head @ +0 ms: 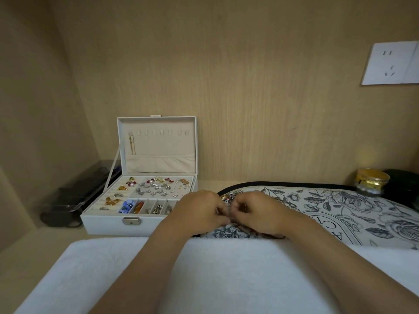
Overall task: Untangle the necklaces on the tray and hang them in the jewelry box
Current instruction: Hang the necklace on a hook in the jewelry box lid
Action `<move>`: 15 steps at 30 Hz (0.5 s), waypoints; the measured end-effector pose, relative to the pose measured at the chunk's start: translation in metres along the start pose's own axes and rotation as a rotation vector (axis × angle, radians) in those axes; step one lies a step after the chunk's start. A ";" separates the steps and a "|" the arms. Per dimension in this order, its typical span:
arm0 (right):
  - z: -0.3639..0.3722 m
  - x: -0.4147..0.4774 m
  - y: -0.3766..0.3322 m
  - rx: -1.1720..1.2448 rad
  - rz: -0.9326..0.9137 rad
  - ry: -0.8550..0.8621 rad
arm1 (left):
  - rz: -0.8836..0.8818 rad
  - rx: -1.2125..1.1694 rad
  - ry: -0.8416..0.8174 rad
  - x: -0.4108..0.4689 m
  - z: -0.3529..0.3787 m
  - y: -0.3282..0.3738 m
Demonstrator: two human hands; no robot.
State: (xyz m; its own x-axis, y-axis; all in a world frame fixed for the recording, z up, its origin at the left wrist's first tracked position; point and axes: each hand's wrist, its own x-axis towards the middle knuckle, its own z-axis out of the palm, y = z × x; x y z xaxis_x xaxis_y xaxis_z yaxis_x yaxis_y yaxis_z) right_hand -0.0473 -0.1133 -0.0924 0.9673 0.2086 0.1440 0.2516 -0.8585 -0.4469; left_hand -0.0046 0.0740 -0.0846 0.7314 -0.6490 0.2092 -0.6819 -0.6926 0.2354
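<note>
Wood-panelled alcove wall (pixel 249 87) is backing a pale shelf across the whole frame. White towel (pixel 113 268) is covering the lower foreground, probably serving as a soft working pad. Floral tray (pixel 340 211) is lying centre right, keeping loose chains contained. Jewelry box (pixel 102 225) is sitting centre left, its lid standing upright so the hooks (pixel 161 132) are facing the worker. Left hand (pixel 199 209) and right hand (pixel 256 211) are meeting over the tray's left end, fingers curling inward and pinching at the tangled necklaces (pixel 227 197), apparently teasing out a knot. One gold chain (pixel 131 145) is hanging from the leftmost hook.
</note>
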 end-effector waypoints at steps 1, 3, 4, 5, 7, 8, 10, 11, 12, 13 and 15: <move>-0.002 0.000 0.000 0.135 0.022 0.024 | -0.027 -0.066 0.016 0.000 -0.001 0.000; -0.008 0.000 -0.004 0.354 0.041 0.056 | -0.083 -0.219 0.057 0.000 -0.002 0.000; -0.010 0.000 -0.006 0.445 0.051 0.066 | -0.097 -0.285 0.073 0.000 -0.003 0.000; -0.012 0.000 -0.010 0.526 0.064 0.074 | -0.098 -0.342 0.085 0.000 -0.003 -0.001; -0.014 0.000 -0.014 0.636 0.097 0.097 | -0.086 -0.435 0.099 -0.001 -0.004 -0.001; -0.015 0.001 -0.016 0.661 0.117 0.104 | -0.083 -0.483 0.109 -0.002 -0.005 -0.001; -0.015 0.002 -0.018 0.669 0.169 0.092 | -0.103 -0.592 0.153 -0.003 -0.008 0.001; -0.016 0.003 -0.018 0.669 0.184 0.073 | -0.124 -0.649 0.179 -0.003 -0.010 0.003; -0.016 0.004 -0.020 0.678 0.187 0.050 | -0.145 -0.705 0.191 -0.003 -0.012 0.003; -0.017 0.004 -0.021 0.694 0.185 0.024 | -0.161 -0.757 0.186 -0.003 -0.013 0.004; -0.019 0.004 -0.024 0.732 0.175 -0.018 | -0.166 -0.829 0.145 -0.003 -0.015 0.006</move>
State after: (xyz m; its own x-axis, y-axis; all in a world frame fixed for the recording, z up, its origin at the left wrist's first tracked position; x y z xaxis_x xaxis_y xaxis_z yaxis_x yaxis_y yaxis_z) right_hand -0.0499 -0.1002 -0.0645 0.9938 0.1107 0.0049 0.0436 -0.3503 -0.9356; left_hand -0.0109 0.0763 -0.0690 0.8536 -0.4739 0.2163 -0.3809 -0.2845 0.8798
